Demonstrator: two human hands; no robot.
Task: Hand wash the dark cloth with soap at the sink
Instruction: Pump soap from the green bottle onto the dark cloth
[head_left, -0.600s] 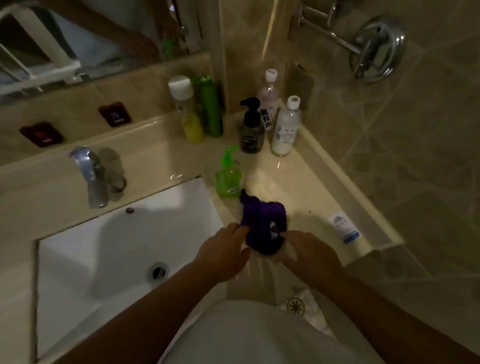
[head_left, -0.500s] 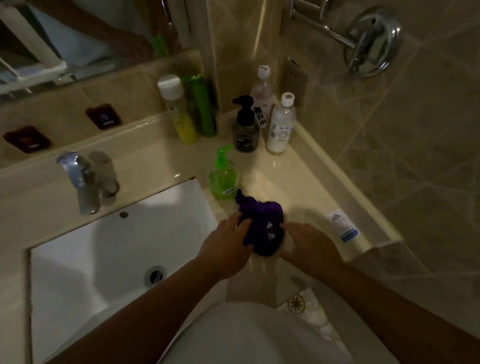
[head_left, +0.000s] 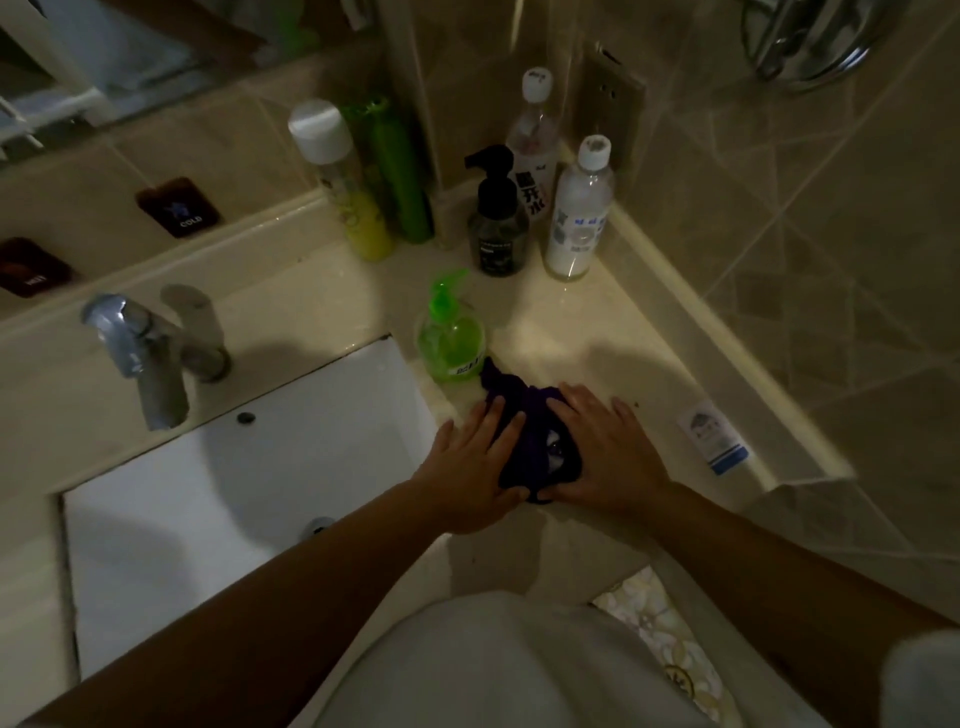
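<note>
Both hands have flattened: left hand (head_left: 475, 470) and right hand (head_left: 602, 452) press straight fingers onto the dark cloth (head_left: 530, 431) near the counter's (head_left: 597, 332) front edge. Washing hasn't reached the sink (head_left: 311, 441); green soap bottle (head_left: 452, 338) untouched.

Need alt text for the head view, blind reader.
Both hands, left and right, press flat on a dark cloth on the counter right of a white sink. A green soap pump stands just behind it.

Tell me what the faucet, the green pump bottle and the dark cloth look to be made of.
Faucet: probably metal with a dull chrome finish, grey and faintly reflective.
Green pump bottle: likely translucent plastic; light glows through it.
Dark cloth: soft fabric, matte purple-black, bunched in folds under both hands; the fibre cannot be told.
</note>
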